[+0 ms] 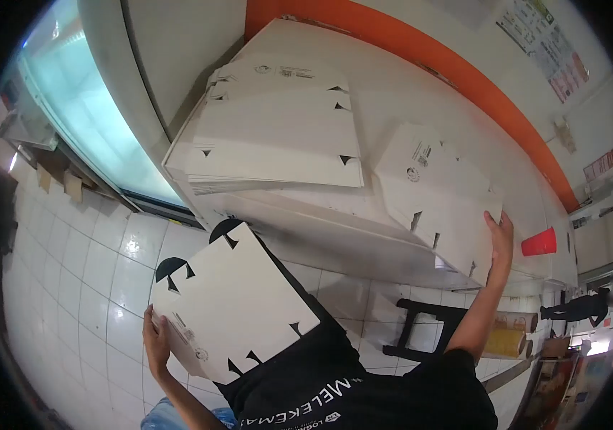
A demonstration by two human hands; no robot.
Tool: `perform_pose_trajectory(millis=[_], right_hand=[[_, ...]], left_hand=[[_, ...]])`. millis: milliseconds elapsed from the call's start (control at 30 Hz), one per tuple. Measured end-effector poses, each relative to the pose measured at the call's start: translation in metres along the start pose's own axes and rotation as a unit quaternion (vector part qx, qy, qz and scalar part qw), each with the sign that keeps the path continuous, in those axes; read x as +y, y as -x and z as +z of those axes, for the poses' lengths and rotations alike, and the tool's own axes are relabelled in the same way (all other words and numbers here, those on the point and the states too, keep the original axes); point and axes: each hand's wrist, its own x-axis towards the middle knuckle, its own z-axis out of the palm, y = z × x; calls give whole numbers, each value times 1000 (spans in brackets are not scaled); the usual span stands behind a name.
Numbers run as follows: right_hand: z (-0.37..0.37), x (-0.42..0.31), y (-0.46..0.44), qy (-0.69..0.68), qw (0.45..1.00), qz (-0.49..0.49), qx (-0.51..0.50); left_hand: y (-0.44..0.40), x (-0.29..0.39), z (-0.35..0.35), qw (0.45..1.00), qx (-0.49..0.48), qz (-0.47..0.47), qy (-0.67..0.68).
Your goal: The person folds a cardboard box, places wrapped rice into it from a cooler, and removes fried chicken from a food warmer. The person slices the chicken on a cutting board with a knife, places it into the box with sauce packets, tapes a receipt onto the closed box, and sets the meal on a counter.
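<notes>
A white flat cardboard box blank (249, 301), with dark notches along its edges and small print at one side, lies tilted over my lap. My left hand (156, 340) grips its left edge, thumb on the face and the other fingers mostly hidden. On the white counter, a second printed box blank (435, 193) reaches past the front edge. My right hand (500, 240) is closed at this blank's right edge; part of the fingers is hidden. A stack of box blanks (278, 129) sits farther left on the counter.
A red cup (539, 242) stands on the counter (385, 86) beyond my right hand. Below is a black stool (425, 330) on the tiled floor. A lit glass-fronted cabinet (98, 107) is at the left. Another person (579, 308) is far off at right.
</notes>
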Motion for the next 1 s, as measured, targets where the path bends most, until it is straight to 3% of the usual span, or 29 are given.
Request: perform_pose_trajectory(millis=[267,367,467,567,667,767,867,1000], right_hand=[[-13,22,-6,-21,999,-34,34],[-12,22,-6,1,998,-42,44],[-7,1,3,24,994,-48,92],[-19,-5,-3,-9,993,-92,72],[-18,-41,20,-116,986,-98,70],[-53,-47,25,-224,967,-85,84],[-106,-30,15,-334,919,-125,166],[-109,-53,17,-437,871,-99,202]], left_hand=[[-1,-10,3,1000,1,-1,1],[-4,-17,2,999,1,37,3],[1,-1,3,1000,2,18,14],[2,-7,5,1000,9,1,17],[1,-20,6,997,35,57,-32],[-2,-27,3,999,12,28,25],[-1,-30,6,998,23,27,52],[7,-11,7,993,74,75,-62]])
